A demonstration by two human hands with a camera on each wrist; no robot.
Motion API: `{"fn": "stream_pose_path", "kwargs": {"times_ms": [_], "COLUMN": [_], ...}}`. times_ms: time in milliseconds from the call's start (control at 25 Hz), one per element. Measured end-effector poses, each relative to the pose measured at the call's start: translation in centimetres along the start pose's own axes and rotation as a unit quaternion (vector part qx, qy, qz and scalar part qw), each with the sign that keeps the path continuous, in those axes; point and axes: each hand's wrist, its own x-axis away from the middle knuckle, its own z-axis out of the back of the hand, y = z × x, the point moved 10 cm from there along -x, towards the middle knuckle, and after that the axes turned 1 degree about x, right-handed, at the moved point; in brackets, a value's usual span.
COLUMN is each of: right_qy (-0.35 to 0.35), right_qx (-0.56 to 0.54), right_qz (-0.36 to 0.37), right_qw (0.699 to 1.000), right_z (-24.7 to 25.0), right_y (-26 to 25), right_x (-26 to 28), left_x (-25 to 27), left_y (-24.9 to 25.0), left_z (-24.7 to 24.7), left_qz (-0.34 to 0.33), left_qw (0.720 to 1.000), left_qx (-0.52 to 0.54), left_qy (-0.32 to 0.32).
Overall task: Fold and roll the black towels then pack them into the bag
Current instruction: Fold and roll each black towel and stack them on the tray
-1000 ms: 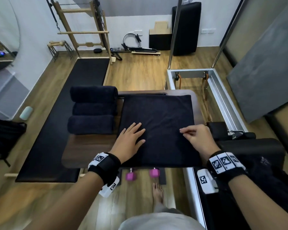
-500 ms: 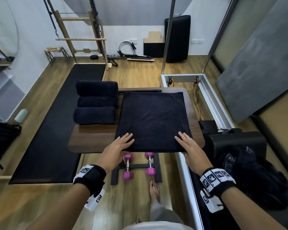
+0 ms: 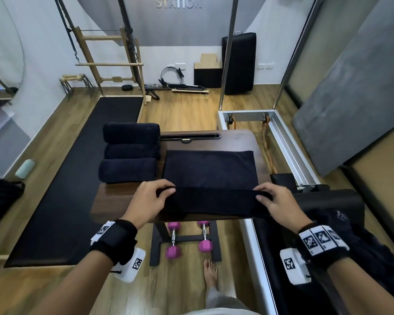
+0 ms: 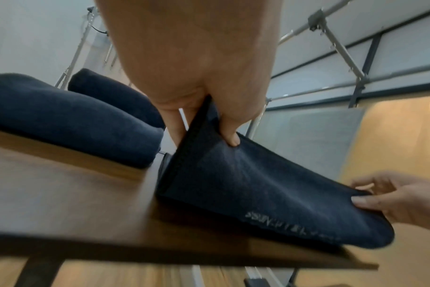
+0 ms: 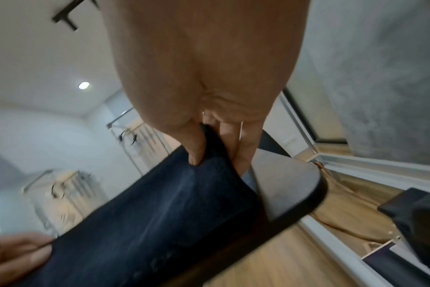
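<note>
Pinching towel point(image 3: 209, 171) near corners (edge lifted), left hand point(image 3: 149, 201), right hand point(image 3: 280, 203)

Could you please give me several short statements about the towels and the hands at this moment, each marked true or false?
1. Both hands pinch the near edge of the flat towel. True: the left hand and the right hand each hold a corner, lifted off the table.
2. Three rolled towels lie left of the flat towel. True.
3. The flat towel is already rolled up. False: only its near edge is raised; the rest lies flat.
4. The pink dumbbells sit on the table. False: they rest on a rack on the floor beneath it.
5. The left hand rests on a rolled towel. False: its grip is on the flat towel.
</note>
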Motion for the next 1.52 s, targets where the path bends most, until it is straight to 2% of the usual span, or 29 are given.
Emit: {"fn": "stream_pose_path", "kwargs": {"times_ms": [160,320,600,680,800,880,920,960,1040,1120,1320,1440,1520], "right_qy": [0.039,0.076,0.059,0.061,0.090,0.140,0.137,0.110,0.010,-0.054,-0.054,-0.104,-0.139], "right_qx": [-0.145,-0.174,-0.183,-0.141,-0.075,0.006,0.036,0.048,0.087,0.142,0.182,0.213,0.197], "right_qz": [-0.065,-0.075,-0.171,-0.177,-0.170,-0.135,-0.106,-0.076,-0.034,-0.019,-0.035,-0.015,0.020], "right_qw": [0.987,0.979,0.966,0.972,0.978,0.981,0.984,0.990,0.996,0.988,0.981,0.971,0.970], "right_z": [2.2,3.2,0.2,0.1,1.5,2.8,2.7,1.7,-1.0,-2.5,-1.8,-3.2,-5.2], "right_y": [0.6,1.0,5.6,6.5,6.9,6.0,5.0,3.9,2.2,1.7,2.1,1.2,-0.3], "right_x": [-4.8,-11.0,-18.3,-19.4,-19.7,-19.2,-18.9,-18.7,-18.1,-17.4,-13.9,-10.1,-6.9], "left_x": [-5.0,-10.6,-17.9,-18.4,-17.6,-16.4,-15.7,-14.9,-13.0,-11.1,-8.6,-8.5,-8.8], "left_y": [0.7,0.9,-2.6,-2.6,-0.6,1.2,2.0,2.6,2.8,2.5,2.3,1.9,1.3], "left_z": [1.8,2.3,-1.9,-3.3,-5.1,-6.2,-6.9,-7.9,-10.2,-11.8,-11.9,-11.3,-11.6], "left_qz": [0.011,0.041,0.139,0.111,0.021,-0.023,-0.039,-0.044,-0.018,0.010,-0.009,-0.013,-0.002], "left_qw": [0.998,0.994,0.982,0.983,0.984,0.983,0.982,0.982,0.978,0.972,0.955,0.942,0.941], "left_qx": [0.024,-0.025,-0.128,-0.144,-0.178,-0.184,-0.183,-0.182,-0.177,-0.181,-0.270,-0.321,-0.321], "left_qy": [0.065,0.094,0.016,0.011,0.014,0.011,-0.003,-0.031,-0.105,-0.151,-0.122,-0.093,-0.112]}}
